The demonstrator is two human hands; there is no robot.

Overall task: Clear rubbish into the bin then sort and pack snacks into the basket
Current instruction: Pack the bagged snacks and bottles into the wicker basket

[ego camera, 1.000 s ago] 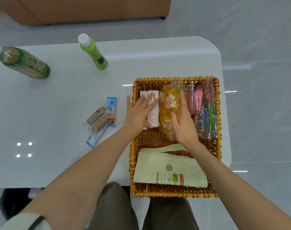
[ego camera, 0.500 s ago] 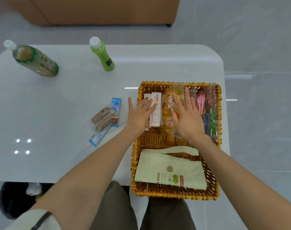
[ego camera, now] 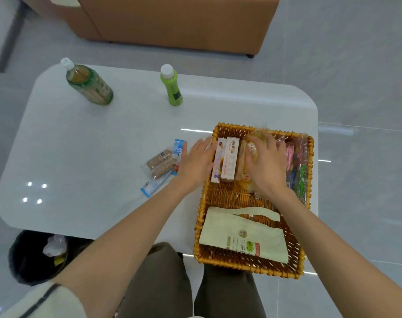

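Basket [ego camera: 241, 265] with left hand [ego camera: 197, 164] flat against its boxes [ego camera: 228, 159], right hand [ego camera: 267, 166] curled round the yellow packet [ego camera: 245, 177].

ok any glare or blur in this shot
Head view: glare as four dots on the table at left and a streak beside the basket; right hand on the yellow packet slightly soft; wide lens bows the table edges.
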